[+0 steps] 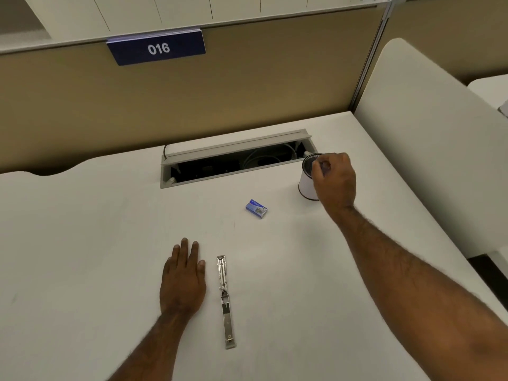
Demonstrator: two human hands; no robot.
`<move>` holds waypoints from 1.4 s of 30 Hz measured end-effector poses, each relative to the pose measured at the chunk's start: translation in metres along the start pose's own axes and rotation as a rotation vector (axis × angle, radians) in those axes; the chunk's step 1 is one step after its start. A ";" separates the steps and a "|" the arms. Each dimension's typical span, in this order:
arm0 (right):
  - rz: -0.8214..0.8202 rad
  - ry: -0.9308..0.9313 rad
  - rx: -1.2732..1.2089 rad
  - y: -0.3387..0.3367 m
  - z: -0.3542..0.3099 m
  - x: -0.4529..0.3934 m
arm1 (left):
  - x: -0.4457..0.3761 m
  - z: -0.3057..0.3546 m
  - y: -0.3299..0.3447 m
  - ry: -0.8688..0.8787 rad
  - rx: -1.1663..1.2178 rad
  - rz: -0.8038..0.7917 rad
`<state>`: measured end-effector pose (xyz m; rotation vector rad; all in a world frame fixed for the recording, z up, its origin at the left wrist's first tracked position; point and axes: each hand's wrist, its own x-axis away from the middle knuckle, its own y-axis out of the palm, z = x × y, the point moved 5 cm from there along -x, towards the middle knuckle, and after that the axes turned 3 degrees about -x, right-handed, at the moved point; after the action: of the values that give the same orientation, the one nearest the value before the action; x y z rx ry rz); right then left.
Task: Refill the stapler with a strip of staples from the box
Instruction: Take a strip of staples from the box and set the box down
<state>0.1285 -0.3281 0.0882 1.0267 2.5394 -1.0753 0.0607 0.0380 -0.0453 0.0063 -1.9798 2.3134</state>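
A metal stapler [225,301] lies swung fully open and flat on the white desk [82,243], its long axis pointing away from me. My left hand [182,279] rests palm down on the desk just left of it, fingers together, holding nothing. A small blue staple box [256,208] lies closed further back, right of centre. My right hand [334,178] is stretched out at the back right, fingers pinched over the mouth of a white cup [306,185]. Whatever sits between the fingertips is too small to make out.
An open cable tray [236,160] with wires is sunk into the desk's back. A tan partition with a blue "016" sign [158,48] stands behind. A white divider panel [426,149] bounds the desk on the right.
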 end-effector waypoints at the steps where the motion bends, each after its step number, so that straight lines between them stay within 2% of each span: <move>1: 0.001 0.016 0.002 -0.001 0.002 -0.008 | -0.001 0.000 0.000 -0.005 0.000 -0.005; 8: -0.189 0.223 0.117 0.010 0.029 -0.026 | -0.001 -0.001 0.001 -0.014 0.036 -0.003; 10: -0.144 0.225 0.088 0.009 0.028 -0.023 | -0.001 -0.001 0.001 -0.016 0.036 -0.006; 13: 0.037 0.074 -0.004 0.005 0.006 -0.010 | -0.001 -0.001 0.000 -0.018 0.033 -0.009; 16: 0.053 -0.130 -0.091 0.020 -0.023 0.015 | -0.001 -0.002 0.002 -0.023 0.032 -0.013; 19: -0.123 -0.127 -0.121 0.052 -0.031 0.040 | -0.001 -0.003 0.003 -0.023 0.032 -0.012; 24: -0.643 0.119 0.060 0.110 -0.010 0.073 | -0.001 -0.003 0.003 -0.020 0.033 -0.009; 27: -0.759 0.148 0.158 0.126 -0.003 0.087 | -0.002 -0.002 0.002 -0.022 0.029 -0.001; 32: -0.685 0.135 0.222 0.134 0.000 0.089 | 0.000 -0.001 0.001 -0.021 0.028 0.004; 36: -0.652 0.150 0.129 0.131 0.002 0.093 | -0.001 -0.002 0.003 -0.018 0.040 -0.004; 42: -0.622 0.189 -0.038 0.111 -0.004 0.113 | -0.016 -0.006 -0.004 -0.051 0.276 -0.036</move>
<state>0.1196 -0.2115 -0.0183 0.3280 3.1210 -1.0895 0.0773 0.0436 -0.0437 0.1204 -1.6486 2.5659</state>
